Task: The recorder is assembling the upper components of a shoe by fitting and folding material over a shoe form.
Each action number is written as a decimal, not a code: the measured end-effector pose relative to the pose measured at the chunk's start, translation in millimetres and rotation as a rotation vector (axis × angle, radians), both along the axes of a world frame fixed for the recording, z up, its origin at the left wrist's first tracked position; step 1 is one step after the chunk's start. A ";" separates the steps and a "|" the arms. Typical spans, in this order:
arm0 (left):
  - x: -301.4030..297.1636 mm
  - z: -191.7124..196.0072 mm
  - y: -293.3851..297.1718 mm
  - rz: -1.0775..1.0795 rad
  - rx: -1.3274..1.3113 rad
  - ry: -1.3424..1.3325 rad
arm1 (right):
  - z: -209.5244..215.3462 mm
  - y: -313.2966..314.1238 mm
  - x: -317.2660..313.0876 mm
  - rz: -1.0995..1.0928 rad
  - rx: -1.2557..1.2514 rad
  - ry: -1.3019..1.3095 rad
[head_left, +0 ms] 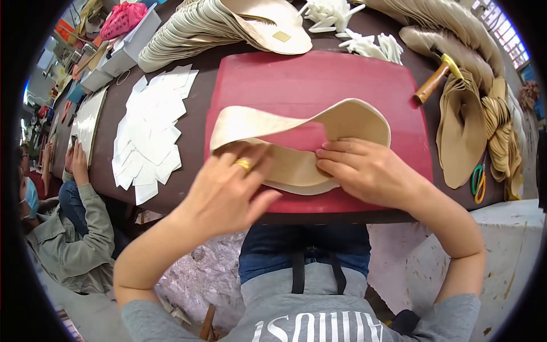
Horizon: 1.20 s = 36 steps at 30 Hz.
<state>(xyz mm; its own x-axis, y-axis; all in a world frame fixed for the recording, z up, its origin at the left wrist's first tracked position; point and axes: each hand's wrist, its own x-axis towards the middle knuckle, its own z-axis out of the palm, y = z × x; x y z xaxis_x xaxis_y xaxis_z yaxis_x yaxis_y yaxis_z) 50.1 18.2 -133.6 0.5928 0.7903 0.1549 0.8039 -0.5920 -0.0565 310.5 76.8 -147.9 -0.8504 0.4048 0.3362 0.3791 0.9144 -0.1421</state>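
Note:
A cream and beige shoe upper [288, 166], bent into a loop with an opening in its middle, rests on a red mat [268, 74] in front of me. My left hand [228, 185], with a gold ring on one finger, holds the loop's near left side. Its fingers bend over the edge and the thumb sticks out to the right. On the near right side, my right hand [364, 168] grips the upper, fingers lying over the inner face; the thumb is hidden.
White paper-like pieces [151, 125] lie left. Stacked uppers [199, 28] stand behind, with white bundles [370, 45] beside them. A hammer [436, 77], more beige uppers [461, 131] and scissors [478, 182] sit right. At far left, a co-worker's hand [78, 162] is over the table.

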 end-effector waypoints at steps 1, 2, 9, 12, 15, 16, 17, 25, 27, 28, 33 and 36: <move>2.6 -0.4 1.6 0.020 -0.088 -0.218 | 1.1 0.3 -3.6 -0.026 0.032 -0.006; 3.1 -4.2 4.0 0.022 -0.092 -0.225 | 1.0 1.0 -6.3 -0.025 0.029 -0.012; -10.1 -29.5 17.8 0.103 -0.132 -0.427 | 0.5 9.2 -19.0 -0.153 -0.195 0.044; -18.4 -37.9 20.4 0.108 -0.167 -0.489 | -4.6 10.3 -19.2 -0.092 0.021 0.031; -26.4 -54.9 23.0 -0.038 0.119 -0.368 | -15.9 3.6 -10.5 -0.048 0.128 -0.049; -26.6 -58.0 23.6 -0.089 0.214 -0.327 | -17.5 3.6 -8.5 -0.036 0.163 -0.076; -25.0 -58.2 23.9 -0.091 0.209 -0.330 | -16.9 5.7 -6.5 -0.039 0.158 -0.080; -6.7 -36.8 23.1 0.057 -0.046 -0.171 | -9.9 11.8 -6.6 -0.090 -0.060 -0.083; -3.9 -37.5 20.6 0.088 -0.086 -0.151 | -12.5 9.6 -13.2 -0.179 -0.124 -0.051; -3.6 -41.9 17.6 0.096 -0.059 -0.150 | -16.2 9.3 -19.7 -0.241 -0.138 -0.060; -7.7 -49.8 6.5 0.058 0.029 -0.139 | -32.7 30.8 -53.3 -0.544 -0.005 -0.101; -17.4 -49.8 -5.8 0.047 -0.011 -0.114 | -40.2 39.2 -53.2 -0.553 0.068 -0.116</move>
